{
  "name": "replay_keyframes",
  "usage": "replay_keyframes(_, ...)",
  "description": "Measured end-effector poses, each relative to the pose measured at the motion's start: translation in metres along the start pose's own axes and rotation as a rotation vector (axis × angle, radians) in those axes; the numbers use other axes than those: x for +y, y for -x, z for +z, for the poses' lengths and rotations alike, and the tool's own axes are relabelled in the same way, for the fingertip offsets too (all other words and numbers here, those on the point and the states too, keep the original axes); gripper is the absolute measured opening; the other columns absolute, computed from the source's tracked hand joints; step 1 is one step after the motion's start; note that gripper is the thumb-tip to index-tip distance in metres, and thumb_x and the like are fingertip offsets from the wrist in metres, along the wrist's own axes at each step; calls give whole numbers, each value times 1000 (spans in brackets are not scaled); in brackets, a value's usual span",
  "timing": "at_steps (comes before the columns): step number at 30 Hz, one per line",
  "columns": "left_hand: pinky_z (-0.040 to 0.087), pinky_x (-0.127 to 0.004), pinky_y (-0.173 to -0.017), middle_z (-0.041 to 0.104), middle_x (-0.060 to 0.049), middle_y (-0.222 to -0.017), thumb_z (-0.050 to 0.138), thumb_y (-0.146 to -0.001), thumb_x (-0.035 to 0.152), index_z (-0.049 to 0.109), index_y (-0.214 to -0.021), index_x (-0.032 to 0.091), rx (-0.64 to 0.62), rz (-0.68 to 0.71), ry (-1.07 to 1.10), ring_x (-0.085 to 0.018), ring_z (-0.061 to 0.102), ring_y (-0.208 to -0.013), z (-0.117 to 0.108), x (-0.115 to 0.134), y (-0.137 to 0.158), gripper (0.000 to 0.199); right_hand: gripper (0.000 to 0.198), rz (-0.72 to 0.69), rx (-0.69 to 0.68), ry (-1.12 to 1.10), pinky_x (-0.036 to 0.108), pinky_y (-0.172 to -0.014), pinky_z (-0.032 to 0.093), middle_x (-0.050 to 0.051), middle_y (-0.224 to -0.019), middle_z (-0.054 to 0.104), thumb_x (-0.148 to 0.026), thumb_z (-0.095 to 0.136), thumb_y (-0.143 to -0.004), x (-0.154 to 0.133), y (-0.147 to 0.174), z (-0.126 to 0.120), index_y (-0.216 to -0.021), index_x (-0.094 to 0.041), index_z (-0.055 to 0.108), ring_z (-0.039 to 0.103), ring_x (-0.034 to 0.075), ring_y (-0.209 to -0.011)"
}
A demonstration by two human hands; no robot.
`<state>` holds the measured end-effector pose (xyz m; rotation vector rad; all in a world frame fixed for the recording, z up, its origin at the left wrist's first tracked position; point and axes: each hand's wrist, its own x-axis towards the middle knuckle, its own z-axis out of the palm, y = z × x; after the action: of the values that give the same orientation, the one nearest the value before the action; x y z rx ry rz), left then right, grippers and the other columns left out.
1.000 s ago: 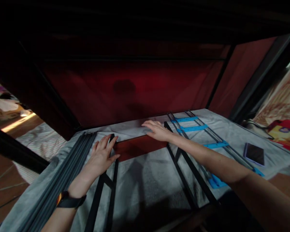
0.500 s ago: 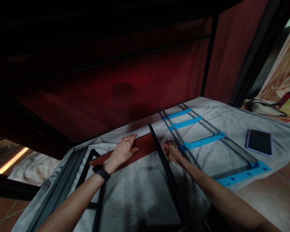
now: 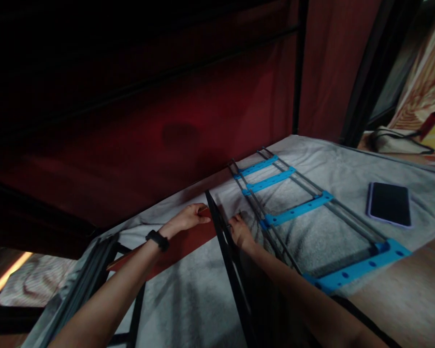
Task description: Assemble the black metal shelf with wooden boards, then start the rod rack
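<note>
A reddish-brown board (image 3: 181,249) spans between two black metal frames. My left hand (image 3: 188,217), with a black watch on its wrist, is closed over the board's upper edge near its right end. That end meets the upright black frame (image 3: 227,263). On the frame's outer side, my right hand (image 3: 240,231) has its fingers pinched close to the bar. A small thin metal piece seems to show between these fingers and the frame, too small to name. The other black frame (image 3: 132,316) stands at the board's left end, partly hidden by my left arm.
A rack of grey tubes with blue crosspieces (image 3: 299,210) lies right of my right hand. A phone (image 3: 389,204) rests on the grey cloth (image 3: 188,299). Dark tubes (image 3: 85,275) lie at the left. A red panel (image 3: 203,111) rises behind.
My left hand has gone from lying flat on the board to gripping its edge by the right frame. My right hand stays at the frame's outer side. The view has shifted slightly.
</note>
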<state>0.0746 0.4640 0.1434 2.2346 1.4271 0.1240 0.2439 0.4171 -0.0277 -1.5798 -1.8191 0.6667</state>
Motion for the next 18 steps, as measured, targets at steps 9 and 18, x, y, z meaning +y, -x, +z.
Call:
replay_keyframes(9, 43, -25, -58, 63, 1, -79, 70, -71, 34, 25, -148, 13, -22, 31, 224, -13, 55, -62, 9, 5, -2, 92, 23, 16, -106, 40, 30, -96, 43, 15, -124, 59, -10, 48, -88, -4, 1, -15, -105, -15, 63, 57, 23, -112)
replay_keyframes(18, 45, -25, -64, 63, 1, -85, 67, -73, 27, 16, -151, 23, 78, 37, 279, -13, 59, -70, 13, 6, 9, 94, 21, 30, -139, -2, 27, -85, 45, 10, -108, 70, -14, 51, -88, -8, 1, -20, -101, -18, 67, 64, 21, -101)
